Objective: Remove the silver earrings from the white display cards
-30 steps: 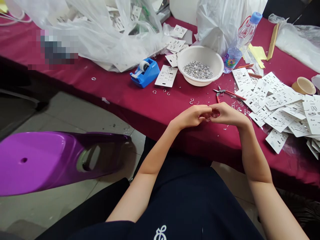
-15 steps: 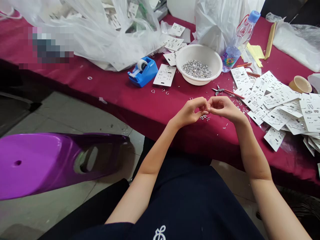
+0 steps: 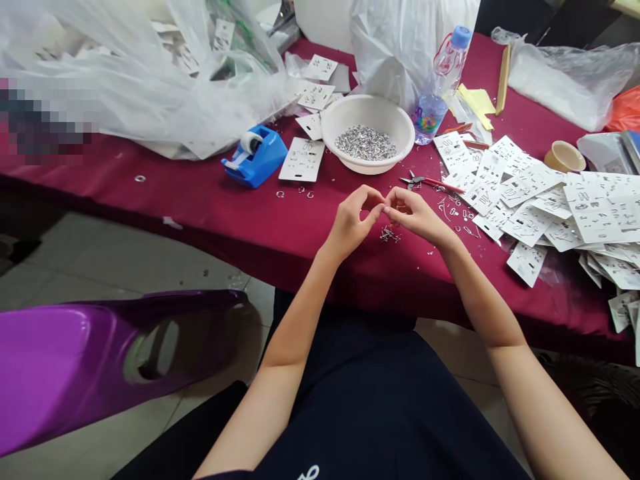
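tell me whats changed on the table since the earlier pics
The left hand and right hand have moved slightly forward, toward the bowl, exposing the small metal pile below. Their fingertips still meet; any grip change is unclear. The bowl, pliers and tape dispenser stayed put.

**Purple stool point(image 3: 45, 373) beside a table with a dark red cloth point(image 3: 225, 220)**

On the floor at left, the stool shows 1 large opening in its side. On the cloth, 1 blue tape dispenser point(image 3: 260, 160) sits near a big translucent bag point(image 3: 200, 117) (something green shows through it). Farther right, 1 blue-capped bottle point(image 3: 437, 93), part-filled, stands just beside a whitish plastic bag point(image 3: 385, 57). Yellow paper point(image 3: 477, 101) lies between the bottle and 1 wooden strip point(image 3: 503, 80). Clear plastic wrap point(image 3: 560, 83) spreads past the strip, with something orange-red point(image 3: 626, 110) at the right edge.
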The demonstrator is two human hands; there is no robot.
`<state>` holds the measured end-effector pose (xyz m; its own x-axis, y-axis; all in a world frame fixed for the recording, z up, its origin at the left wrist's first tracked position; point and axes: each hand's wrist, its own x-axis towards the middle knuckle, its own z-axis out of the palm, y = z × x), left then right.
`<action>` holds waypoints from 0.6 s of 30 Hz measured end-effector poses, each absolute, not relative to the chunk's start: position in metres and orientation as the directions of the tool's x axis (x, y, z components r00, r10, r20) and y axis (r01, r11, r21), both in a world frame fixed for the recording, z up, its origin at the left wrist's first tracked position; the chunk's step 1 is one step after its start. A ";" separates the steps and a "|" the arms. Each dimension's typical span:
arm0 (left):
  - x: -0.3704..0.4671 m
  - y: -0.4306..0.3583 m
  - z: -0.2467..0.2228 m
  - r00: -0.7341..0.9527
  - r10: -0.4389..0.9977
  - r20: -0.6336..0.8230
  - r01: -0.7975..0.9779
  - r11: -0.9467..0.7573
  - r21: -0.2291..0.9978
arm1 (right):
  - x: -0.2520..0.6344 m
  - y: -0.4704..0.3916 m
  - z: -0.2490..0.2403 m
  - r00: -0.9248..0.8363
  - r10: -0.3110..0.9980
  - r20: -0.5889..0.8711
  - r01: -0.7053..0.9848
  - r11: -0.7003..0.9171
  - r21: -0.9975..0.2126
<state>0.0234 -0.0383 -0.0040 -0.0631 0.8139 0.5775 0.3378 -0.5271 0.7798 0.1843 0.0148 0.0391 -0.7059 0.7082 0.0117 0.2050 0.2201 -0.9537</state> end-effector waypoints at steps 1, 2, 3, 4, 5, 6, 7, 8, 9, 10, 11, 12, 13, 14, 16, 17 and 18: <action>0.023 -0.038 -0.005 -0.056 0.818 0.572 0.348 -0.521 0.779 | 0.184 0.016 0.038 -0.704 0.710 0.017 0.199 0.219 -0.955; 0.024 -0.038 -0.006 -0.050 0.824 0.565 0.354 -0.514 0.781 | 0.184 0.016 0.038 -0.697 0.716 0.025 0.196 0.224 -0.955; 0.024 -0.037 -0.007 -0.046 0.832 0.552 0.356 -0.503 0.788 | 0.183 0.017 0.038 -0.690 0.723 0.031 0.197 0.228 -0.954; 0.024 -0.037 -0.009 -0.044 0.843 0.537 0.355 -0.489 0.797 | 0.183 0.016 0.037 -0.682 0.731 0.031 0.199 0.225 -0.954; 0.024 -0.036 -0.011 -0.046 0.853 0.519 0.357 -0.471 0.806 | 0.182 0.016 0.037 -0.675 0.737 0.026 0.199 0.216 -0.956; 0.024 -0.036 -0.013 -0.049 0.864 0.502 0.362 -0.453 0.815 | 0.181 0.016 0.036 -0.668 0.743 0.019 0.195 0.200 -0.960; 0.025 -0.035 -0.015 -0.054 0.872 0.486 0.368 -0.435 0.822 | 0.179 0.015 0.036 -0.662 0.749 0.011 0.185 0.178 -0.966; 0.025 -0.034 -0.016 -0.058 0.879 0.474 0.372 -0.422 0.827 | 0.178 0.015 0.035 -0.657 0.754 0.004 0.169 0.153 -0.974; 0.025 -0.034 -0.016 -0.060 0.882 0.467 0.374 -0.414 0.830 | 0.177 0.014 0.035 -0.649 0.760 -0.002 0.148 0.124 -0.981; 0.025 -0.034 -0.016 -0.061 0.883 0.465 0.371 -0.412 0.832 | 0.175 0.013 0.034 -0.639 0.769 -0.006 0.122 0.094 -0.988; 0.026 -0.034 -0.016 -0.063 0.884 0.462 0.367 -0.410 0.835 | 0.174 0.012 0.034 -0.629 0.777 -0.009 0.096 0.066 -0.993; 0.025 -0.034 -0.016 -0.064 0.885 0.461 0.362 -0.410 0.837 | 0.172 0.011 0.034 -0.621 0.784 -0.013 0.069 0.038 -0.997; 0.025 -0.034 -0.015 -0.065 0.886 0.460 0.361 -0.409 0.838 | 0.171 0.010 0.034 -0.616 0.788 -0.016 0.044 0.014 -0.999; 0.025 -0.033 -0.015 -0.065 0.884 0.462 0.364 -0.410 0.836 | 0.171 0.009 0.034 -0.614 0.789 -0.018 0.020 -0.007 -1.000; 0.024 -0.033 -0.016 -0.073 0.870 0.487 0.380 -0.427 0.820 | 0.169 0.009 0.034 -0.613 0.789 -0.026 -0.016 -0.045 -0.999; 0.023 -0.032 -0.017 -0.083 0.853 0.516 0.395 -0.447 0.802 | 0.169 0.009 0.034 -0.613 0.790 -0.036 -0.025 -0.065 -0.998; 0.023 -0.031 -0.018 -0.097 0.825 0.558 0.419 -0.474 0.774 | 0.169 0.010 0.034 -0.610 0.790 -0.052 -0.027 -0.086 -0.996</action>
<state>0.0230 -0.0312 -0.0184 -0.0967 0.8245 0.5575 0.4191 -0.4743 0.7742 0.1692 0.0095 0.0342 -0.6104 0.7904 -0.0522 -0.0269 -0.0865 -0.9959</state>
